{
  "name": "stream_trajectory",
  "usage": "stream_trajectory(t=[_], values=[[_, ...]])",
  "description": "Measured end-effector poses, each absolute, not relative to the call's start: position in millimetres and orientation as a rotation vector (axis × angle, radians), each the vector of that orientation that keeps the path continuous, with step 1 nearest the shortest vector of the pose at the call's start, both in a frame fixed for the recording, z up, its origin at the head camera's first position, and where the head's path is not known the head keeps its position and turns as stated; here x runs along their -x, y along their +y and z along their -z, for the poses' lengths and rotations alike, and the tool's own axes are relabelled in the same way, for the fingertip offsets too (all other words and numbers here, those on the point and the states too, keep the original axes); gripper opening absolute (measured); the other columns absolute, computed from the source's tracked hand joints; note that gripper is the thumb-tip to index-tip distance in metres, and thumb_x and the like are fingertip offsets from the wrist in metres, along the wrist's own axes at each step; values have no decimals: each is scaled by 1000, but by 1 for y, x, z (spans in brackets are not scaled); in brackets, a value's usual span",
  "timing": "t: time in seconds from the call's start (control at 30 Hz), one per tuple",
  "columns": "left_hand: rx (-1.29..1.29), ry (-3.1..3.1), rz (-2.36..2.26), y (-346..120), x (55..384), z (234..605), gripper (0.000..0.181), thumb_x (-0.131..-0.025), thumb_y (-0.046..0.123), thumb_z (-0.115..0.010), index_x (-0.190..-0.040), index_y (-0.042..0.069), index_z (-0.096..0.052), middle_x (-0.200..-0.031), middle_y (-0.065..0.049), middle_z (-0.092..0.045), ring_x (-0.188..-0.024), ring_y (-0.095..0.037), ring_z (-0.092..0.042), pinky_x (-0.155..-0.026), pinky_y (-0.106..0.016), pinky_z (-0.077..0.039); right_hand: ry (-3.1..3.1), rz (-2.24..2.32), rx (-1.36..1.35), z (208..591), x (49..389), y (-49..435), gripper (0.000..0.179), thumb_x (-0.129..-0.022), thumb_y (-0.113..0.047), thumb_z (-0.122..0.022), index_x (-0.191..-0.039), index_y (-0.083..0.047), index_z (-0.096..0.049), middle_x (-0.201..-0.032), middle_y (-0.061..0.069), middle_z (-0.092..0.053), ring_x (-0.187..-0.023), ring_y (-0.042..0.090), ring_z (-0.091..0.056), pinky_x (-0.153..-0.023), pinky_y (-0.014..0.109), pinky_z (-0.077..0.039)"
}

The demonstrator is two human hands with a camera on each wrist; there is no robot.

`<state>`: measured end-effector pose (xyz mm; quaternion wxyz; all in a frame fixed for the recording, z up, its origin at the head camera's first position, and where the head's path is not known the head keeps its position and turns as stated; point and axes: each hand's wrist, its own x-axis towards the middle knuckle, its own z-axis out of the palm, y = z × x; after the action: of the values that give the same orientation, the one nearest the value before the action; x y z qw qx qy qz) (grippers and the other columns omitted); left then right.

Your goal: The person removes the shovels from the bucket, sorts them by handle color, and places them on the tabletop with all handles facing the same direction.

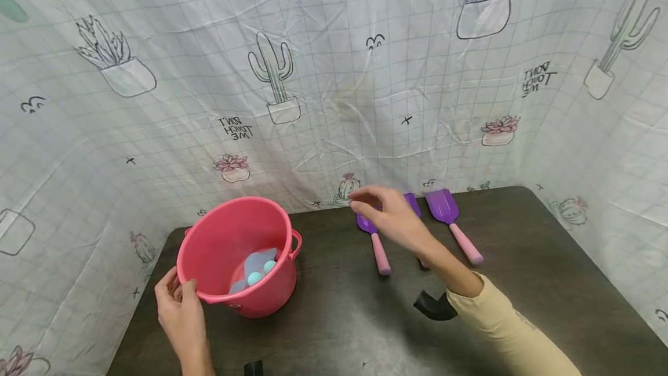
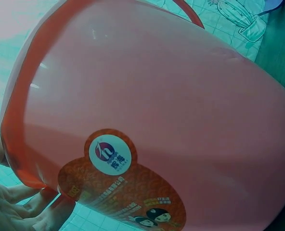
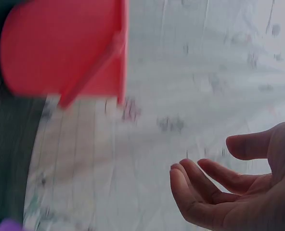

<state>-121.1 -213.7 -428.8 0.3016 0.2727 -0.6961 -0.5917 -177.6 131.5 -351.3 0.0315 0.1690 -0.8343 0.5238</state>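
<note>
A pink-red bucket (image 1: 268, 295) stands tilted toward the viewer at the left of the dark table. My left hand (image 1: 181, 315) grips its rim, thumb on the near side, fingers around the outer wall. Inside lie two light-blue balls (image 1: 254, 278) and a bluish-grey translucent piece (image 1: 257, 261). In the left wrist view the bucket's wall (image 2: 157, 96) with an orange label (image 2: 128, 187) fills most of the frame. My right hand (image 1: 388, 213) hangs in the air above the shovels, fingers loosely bent, holding nothing; the right wrist view shows its bare palm and fingers (image 3: 200, 202).
Purple shovels with pink handles lie at the back right: one at the left (image 1: 380, 254), one at the right (image 1: 464, 242), another partly hidden under my right arm. A patterned cloth (image 1: 334, 91) hangs behind and beside the table (image 1: 334, 329).
</note>
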Motion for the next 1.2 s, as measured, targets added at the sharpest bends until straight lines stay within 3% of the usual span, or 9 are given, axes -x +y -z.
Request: stream_trajectory(t=[0.13,0.37,0.53,0.77,1.2], values=[[-715,-1853,1572,-213,121,429,50,-98,7,-49,-147,-2,-48,-139,-19,-53,-101,-5,-50,-76,-8,-41,-2560,-1653,-660,343,174,92,29,-103,-17,-62,-125,0,-70,-116,10,-73,-103,22,-70,-86,39,-56],[-671,-1842,1598,-210,125,428,49,-98,8,-50,-146,-3,-49,-138,-19,-54,-100,-5,-52,-75,-8,-42,-2631,-1635,-853,333,180,30,28,-100,-19,-65,-124,-5,-70,-114,3,-72,-103,14,-67,-88,29,-54],[-574,-1870,1618,-201,134,425,48,-100,10,-49,-147,-2,-48,-139,-18,-55,-108,-11,-54,-79,-11,-44,-2700,-1558,-905,328,199,7,26,-100,-19,-66,-121,-4,-72,-111,3,-72,-101,14,-65,-87,25,-51],[-553,-1891,1620,-199,134,425,48,-102,12,-49,-148,-1,-47,-140,-18,-55,-115,-20,-54,-82,-11,-43,-2916,-1419,-1007,338,220,-16,22,-99,-16,-68,-115,-2,-72,-101,3,-72,-88,13,-63,-75,24,-51],[-685,-1861,1600,-218,119,430,49,-101,10,-51,-148,-1,-47,-142,-19,-53,-108,-12,-53,-77,-7,-42,-3130,-1272,-1013,358,211,-65,28,-94,-20,-76,-116,-3,-72,-79,-4,-68,-67,11,-60,-61,20,-49]])
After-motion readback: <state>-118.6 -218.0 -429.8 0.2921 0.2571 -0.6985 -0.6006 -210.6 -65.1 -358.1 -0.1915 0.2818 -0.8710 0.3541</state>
